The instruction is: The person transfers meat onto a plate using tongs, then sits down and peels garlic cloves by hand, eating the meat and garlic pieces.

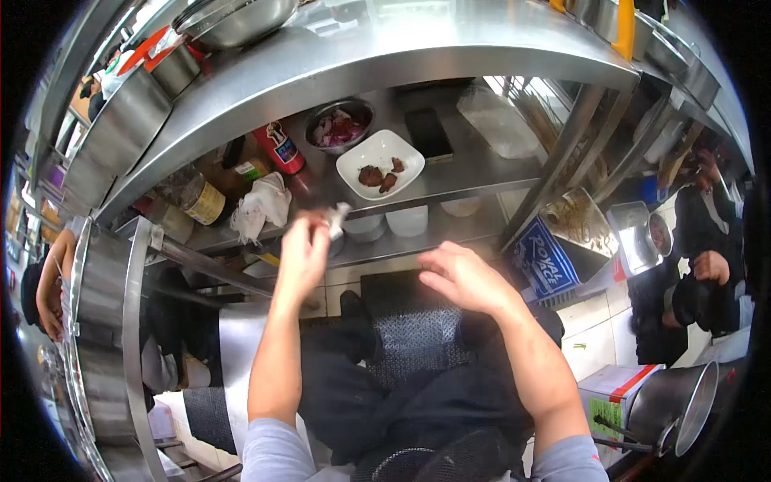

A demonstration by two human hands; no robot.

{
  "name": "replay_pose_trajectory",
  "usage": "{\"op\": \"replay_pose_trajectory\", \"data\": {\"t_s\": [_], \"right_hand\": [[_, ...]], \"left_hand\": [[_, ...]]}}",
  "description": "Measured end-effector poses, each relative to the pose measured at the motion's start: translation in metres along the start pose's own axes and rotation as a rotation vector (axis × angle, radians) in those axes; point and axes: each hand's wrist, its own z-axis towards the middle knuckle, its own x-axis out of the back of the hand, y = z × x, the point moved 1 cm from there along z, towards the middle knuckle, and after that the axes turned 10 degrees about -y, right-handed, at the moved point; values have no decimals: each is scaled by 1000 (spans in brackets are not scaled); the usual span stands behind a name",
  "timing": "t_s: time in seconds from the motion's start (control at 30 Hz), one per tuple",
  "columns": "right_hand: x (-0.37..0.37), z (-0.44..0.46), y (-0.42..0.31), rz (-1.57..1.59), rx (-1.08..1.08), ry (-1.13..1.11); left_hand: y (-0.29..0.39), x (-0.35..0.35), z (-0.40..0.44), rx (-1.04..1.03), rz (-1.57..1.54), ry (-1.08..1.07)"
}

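My left hand [305, 246] is raised in front of the lower shelf, its fingers pinched on a small white scrap [337, 218], blurred by motion. To the right, my right hand [454, 275] hangs in the air with its fingers slightly curled; nothing shows in it. Beyond both hands, a white square bowl [381, 143] on the steel shelf holds several dark brown pieces. Behind it sits a metal bowl [340, 126] of purple-red pieces. A crumpled white plastic bag [263, 207] lies left of my left hand.
A red bottle [279, 148] and a dark phone [429, 134] are on the shelf [474, 173]. Above it runs a steel counter edge [361, 68]. A blue-and-white box [554, 249] stands right. People are at the far left and right.
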Motion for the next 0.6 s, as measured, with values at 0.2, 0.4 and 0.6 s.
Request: {"op": "replay_pose_trajectory", "data": {"t_s": [0.2,0.4,0.6], "right_hand": [[-31,19,-24,546,98,201],[-19,12,-22,395,123,278],[-19,12,-18,795,17,95]], "left_hand": [[67,-63,-51,87,-707,-249],[77,-66,-50,136,-999,-287],[70,-68,-48,158,-988,-295]]}}
